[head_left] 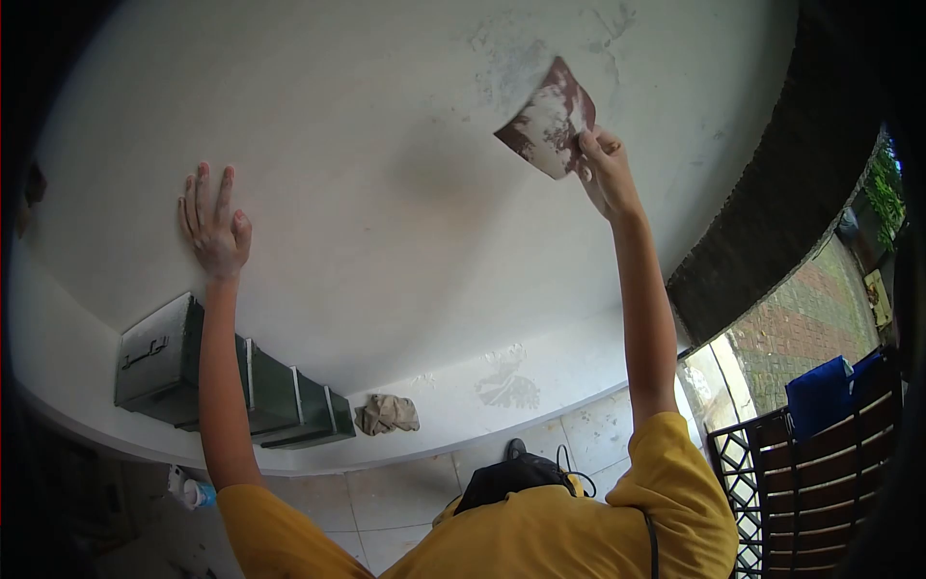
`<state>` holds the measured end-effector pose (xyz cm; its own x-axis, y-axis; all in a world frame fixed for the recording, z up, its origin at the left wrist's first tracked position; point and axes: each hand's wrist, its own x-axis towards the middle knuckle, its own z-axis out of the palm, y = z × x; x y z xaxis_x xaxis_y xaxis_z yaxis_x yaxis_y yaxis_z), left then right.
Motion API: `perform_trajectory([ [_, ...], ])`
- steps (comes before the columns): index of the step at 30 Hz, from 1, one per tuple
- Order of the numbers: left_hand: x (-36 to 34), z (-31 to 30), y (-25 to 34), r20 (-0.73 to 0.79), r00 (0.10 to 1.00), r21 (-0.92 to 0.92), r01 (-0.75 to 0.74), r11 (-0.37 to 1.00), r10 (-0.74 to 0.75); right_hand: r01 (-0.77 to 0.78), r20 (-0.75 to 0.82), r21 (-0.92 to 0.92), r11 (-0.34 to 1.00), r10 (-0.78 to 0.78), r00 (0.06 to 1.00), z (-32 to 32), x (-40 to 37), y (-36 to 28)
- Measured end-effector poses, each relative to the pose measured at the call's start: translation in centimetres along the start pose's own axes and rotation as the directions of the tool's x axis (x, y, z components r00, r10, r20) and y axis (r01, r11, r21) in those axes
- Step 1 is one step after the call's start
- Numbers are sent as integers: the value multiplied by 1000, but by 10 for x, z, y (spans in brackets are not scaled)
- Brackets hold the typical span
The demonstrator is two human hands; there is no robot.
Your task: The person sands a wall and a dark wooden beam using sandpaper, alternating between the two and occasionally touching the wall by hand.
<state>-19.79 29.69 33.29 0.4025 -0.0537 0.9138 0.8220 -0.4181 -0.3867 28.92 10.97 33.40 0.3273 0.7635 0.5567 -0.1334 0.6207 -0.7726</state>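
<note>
Against the pale wall [347,232], my left hand [214,227] lies with its fingers spread, dusted with white and holding nothing. My right hand [606,174] is raised higher at the right, its thumb and fingers pinching the lower right edge of a sheet of sandpaper [552,121]. The sheet is dark reddish brown, slightly curled and covered with white dust over its middle. Grey smudged patches mark the wall behind and above the sheet.
A dark green metal box [159,357] and a crumpled cloth [388,414] rest on the ledge below the wall. At the right are a dark slatted bench [830,473] with a blue cloth [820,397] and a curved dark edge. Tiled floor [400,492] shows below.
</note>
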Motion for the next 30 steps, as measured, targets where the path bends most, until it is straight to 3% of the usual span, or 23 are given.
perform_trajectory([
  [1,-3,-1,1,12,1000,1,7,1000,-7,73,-54,-414,908,-105,993,-9,5,11],
  [2,-3,0,-1,17,1000,2,12,1000,-12,105,-55,-756,646,-222,973,-20,12,21],
  [3,-3,2,-2,20,1000,3,14,1000,-14,86,-6,-960,265,-326,945,-20,12,22],
  [4,-4,3,-2,16,1000,-5,3,1000,-3,-24,-128,-886,463,-193,973,-23,5,21],
  [7,-3,4,-4,-8,1000,5,-5,1000,5,7,-118,-745,667,-142,983,-31,-24,21],
  [8,-2,3,-3,-2,1000,8,-4,1000,4,12,-89,-829,560,-154,984,-36,-37,21],
  [11,-2,3,0,-6,1000,14,-8,1000,8,-27,-66,-897,441,-74,995,-50,-64,14],
  [12,-2,4,-1,-12,1000,20,-8,1000,9,6,-78,-914,406,-190,979,-49,-69,3],
  [13,-1,4,-2,-17,1000,23,-7,1000,8,108,-107,-900,422,-454,884,-38,-74,-11],
  [14,1,2,-2,-16,1000,21,-8,1000,9,172,-42,-959,224,-715,698,-34,-75,-25],
  [15,0,1,0,-12,1000,13,-11,1000,11,143,4,-986,80,-859,511,-29,-76,-41],
  [16,0,1,2,-14,1000,13,-10,1000,10,183,177,-975,-126,-939,294,-30,-69,-53],
  [19,2,3,3,-33,999,12,-23,1000,24,226,326,-933,-279,-922,207,-42,-64,-80],
  [22,1,5,2,-37,999,32,-22,999,23,192,356,-928,-319,-911,208,-61,-64,-87],
  [25,0,2,6,-17,1000,46,-18,999,19,213,319,-939,-272,-919,233,-79,-58,-83],
  [26,1,1,9,-9,1000,54,-21,998,22,284,272,-935,-210,-942,199,-95,-46,-79],
  [29,2,-9,39,-10,998,-19,62,998,-63,146,-90,-965,216,-802,591,-101,-46,-80],
  [30,-1,-12,57,-14,994,-59,108,992,-108,169,-21,-970,177,-748,664,-106,-42,-81],
])
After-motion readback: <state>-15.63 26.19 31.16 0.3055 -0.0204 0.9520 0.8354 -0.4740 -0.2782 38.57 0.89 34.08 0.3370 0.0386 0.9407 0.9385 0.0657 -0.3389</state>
